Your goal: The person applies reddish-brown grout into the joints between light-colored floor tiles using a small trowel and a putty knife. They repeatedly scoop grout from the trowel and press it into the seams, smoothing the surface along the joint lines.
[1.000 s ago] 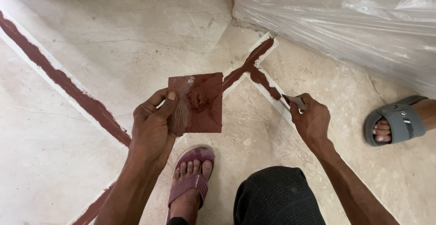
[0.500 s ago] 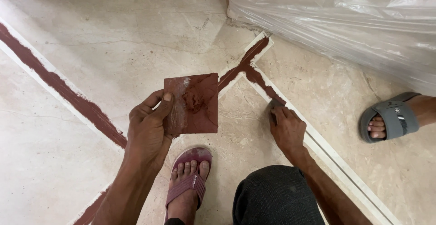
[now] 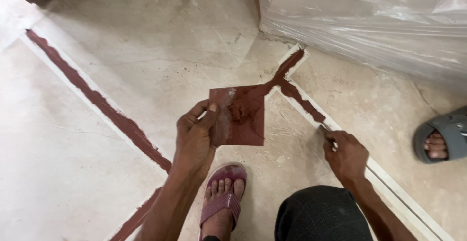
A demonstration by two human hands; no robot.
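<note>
Head view, looking down at the floor (image 3: 121, 75).

Left hand (image 3: 194, 136) grips a square tile (image 3: 238, 117) by its left edge, thumb on top, held roughly level above the floor. The tile carries a lump of red-brown filler (image 3: 241, 112) near its middle. Right hand (image 3: 346, 156) is clenched around a small tool (image 3: 325, 129); only a bit of it shows past the fingers, tip down at the taped joint (image 3: 301, 97). Blade shape: cannot tell.

Doing the step well, my read: keep the tool angled low along the joint, press filler in fully, stay between the white tape (image 3: 384, 180) strips. Keep the tile flat so the lump doesn't slide off.

Position: tile sits left of and slightly above the right hand, near but apart. Filled stretch of the joint ends just beside the tool tip; bare tape runs on toward lower right.

Also there: a second filled joint (image 3: 97, 100) at far left, plastic sheeting (image 3: 369, 22) top right, the person's own maroon sandal (image 3: 224, 192) below the tile, another person's grey sandal (image 3: 445, 134) at the right edge.
</note>
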